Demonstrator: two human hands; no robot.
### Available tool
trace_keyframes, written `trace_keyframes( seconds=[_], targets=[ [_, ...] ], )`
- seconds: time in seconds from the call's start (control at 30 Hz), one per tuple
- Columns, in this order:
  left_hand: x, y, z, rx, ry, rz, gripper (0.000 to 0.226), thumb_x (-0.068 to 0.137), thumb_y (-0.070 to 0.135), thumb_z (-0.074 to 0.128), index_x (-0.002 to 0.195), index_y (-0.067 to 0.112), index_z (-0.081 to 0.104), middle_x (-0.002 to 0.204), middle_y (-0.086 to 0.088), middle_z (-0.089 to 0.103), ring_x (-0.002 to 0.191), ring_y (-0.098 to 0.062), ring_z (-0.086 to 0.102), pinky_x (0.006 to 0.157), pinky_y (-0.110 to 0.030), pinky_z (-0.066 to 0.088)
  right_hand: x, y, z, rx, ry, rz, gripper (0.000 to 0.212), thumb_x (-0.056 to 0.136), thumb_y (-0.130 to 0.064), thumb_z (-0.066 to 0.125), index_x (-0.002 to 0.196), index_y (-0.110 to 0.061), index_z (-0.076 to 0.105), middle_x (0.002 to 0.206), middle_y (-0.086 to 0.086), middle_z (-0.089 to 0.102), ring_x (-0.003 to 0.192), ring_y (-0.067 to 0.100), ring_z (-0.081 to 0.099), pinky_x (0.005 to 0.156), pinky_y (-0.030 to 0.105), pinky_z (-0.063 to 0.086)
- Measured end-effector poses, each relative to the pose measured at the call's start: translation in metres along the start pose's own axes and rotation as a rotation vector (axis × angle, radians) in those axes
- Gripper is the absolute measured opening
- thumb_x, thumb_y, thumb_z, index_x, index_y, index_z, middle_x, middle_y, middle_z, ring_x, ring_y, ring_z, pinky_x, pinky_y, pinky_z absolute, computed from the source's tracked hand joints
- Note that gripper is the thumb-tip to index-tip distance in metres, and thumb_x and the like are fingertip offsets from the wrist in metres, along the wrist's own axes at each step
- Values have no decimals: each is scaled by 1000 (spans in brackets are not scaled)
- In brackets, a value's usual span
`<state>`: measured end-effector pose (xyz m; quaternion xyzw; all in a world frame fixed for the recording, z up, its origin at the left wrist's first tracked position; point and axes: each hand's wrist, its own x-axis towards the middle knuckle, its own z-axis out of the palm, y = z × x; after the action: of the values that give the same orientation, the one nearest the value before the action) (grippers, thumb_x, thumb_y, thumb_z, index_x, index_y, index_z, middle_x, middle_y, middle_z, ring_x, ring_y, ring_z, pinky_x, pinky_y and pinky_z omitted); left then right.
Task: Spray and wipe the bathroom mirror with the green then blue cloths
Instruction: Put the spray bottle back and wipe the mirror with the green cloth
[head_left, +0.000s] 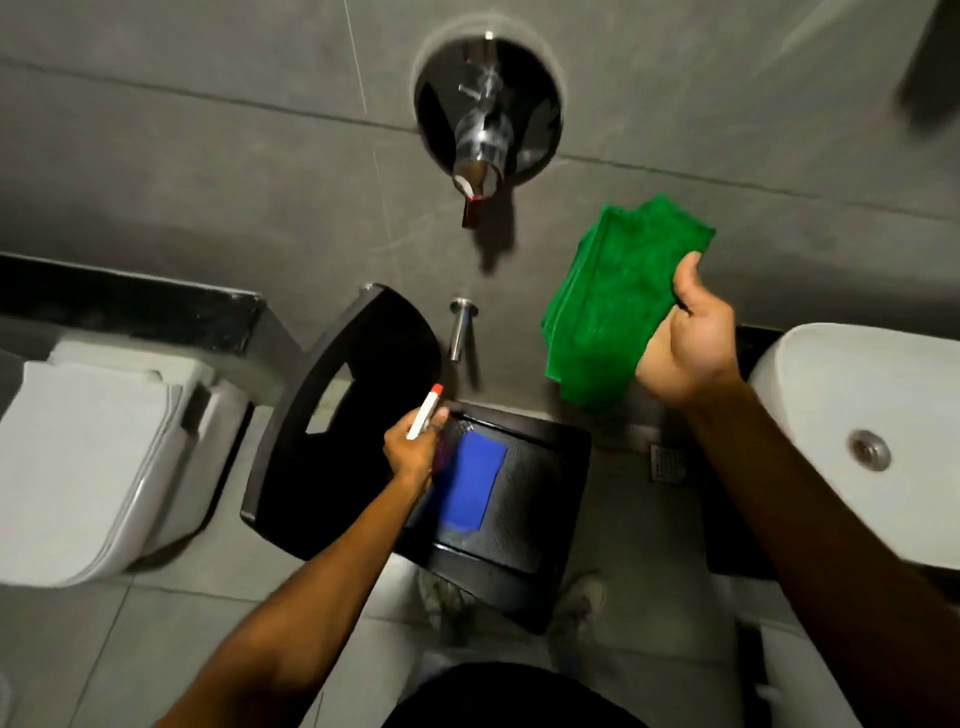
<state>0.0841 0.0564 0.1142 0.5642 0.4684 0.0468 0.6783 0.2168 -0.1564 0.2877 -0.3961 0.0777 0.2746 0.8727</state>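
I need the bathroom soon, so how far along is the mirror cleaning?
Nothing looks finished, and no mirror is in view. In hand: the right hand holds the folded green cloth raised, while the left hand grips the spray bottle low over the black chair. Left: the blue cloth lies unused on the chair seat, so its wipe hasn't started.

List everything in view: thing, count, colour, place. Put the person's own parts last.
green cloth: one, green, held up in the right hand
blue cloth: one, blue, lying on the chair seat
spray bottle: one, white with red tip, in the left hand
chair: one, black, centre, against the wall
toilet: one, white, left
basin: one, white, right
valve: one, chrome, on the wall, top
spout: one, chrome, on the wall above the chair
floor drain: one, metal, right of the chair
left hand: over the chair
right hand: raised by the basin
shoes: two, pale, under the chair
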Motion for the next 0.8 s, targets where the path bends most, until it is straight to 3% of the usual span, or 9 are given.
trace_keyframes(
  seconds=[0.07,0.17,0.23,0.33,0.47,0.53,0.63,0.73,0.8],
  targets=[
    [15,-18,0,31,-3,-10,39,89,-4,73,125,-16,66,106,-18,65,71,-8,61,85,-34,51,4,18,-8,9,8,18,69,101,-58,24,126,-12,69,134,11,66,129,32,59,101,53,51],
    [28,-30,2,28,-16,-26,41,89,-8,72,127,-19,63,123,-35,67,96,-23,59,107,-48,51,2,32,-19,63,-15,-7,62,102,-54,27,124,-15,70,131,8,68,126,28,62,100,49,52],
    [39,-40,2,24,-34,-38,42,89,-9,71,129,-18,62,130,-39,64,103,-25,57,107,-49,51,3,38,-26,85,-32,-34,54,99,-51,36,123,-17,71,130,7,69,126,28,62,99,49,52],
    [47,-54,1,68,-44,-44,45,88,-9,72,132,-15,62,128,-37,66,102,-24,58,93,-34,55,4,44,-38,99,1,-47,51,97,-49,42,126,-16,68,135,8,66,130,31,58,100,52,52],
    [51,-58,-1,118,-46,-34,58,85,-5,77,140,-8,58,132,-26,67,109,-23,61,114,-48,49,-2,44,-44,113,51,-58,52,102,-47,34,127,-16,67,135,9,65,129,31,58,101,53,52],
    [48,-53,-1,259,-46,26,74,84,6,82,150,0,49,151,-21,56,134,-28,56,122,-46,39,-8,39,-41,93,81,-79,49,95,-47,43,123,-16,70,132,9,68,126,30,62,99,52,54],
    [30,-46,9,461,-48,290,80,88,20,80,155,1,40,166,-18,36,160,-33,20,130,-49,22,-18,28,-38,75,128,-110,50,89,-48,46,120,-18,72,126,7,71,119,28,66,95,49,56],
    [6,-22,43,622,-174,712,70,92,22,75,151,-2,46,164,-21,39,159,-40,18,129,-56,21,-30,2,-35,61,162,-107,65,95,-53,39,145,-14,50,144,12,57,132,32,54,108,53,45],
    [-10,15,78,690,-281,980,65,93,26,72,150,2,50,163,-20,40,158,-40,22,129,-54,21,-38,-26,-33,62,152,-119,69,100,-57,28,150,-12,41,149,13,51,137,34,49,113,57,38]
  ],
)
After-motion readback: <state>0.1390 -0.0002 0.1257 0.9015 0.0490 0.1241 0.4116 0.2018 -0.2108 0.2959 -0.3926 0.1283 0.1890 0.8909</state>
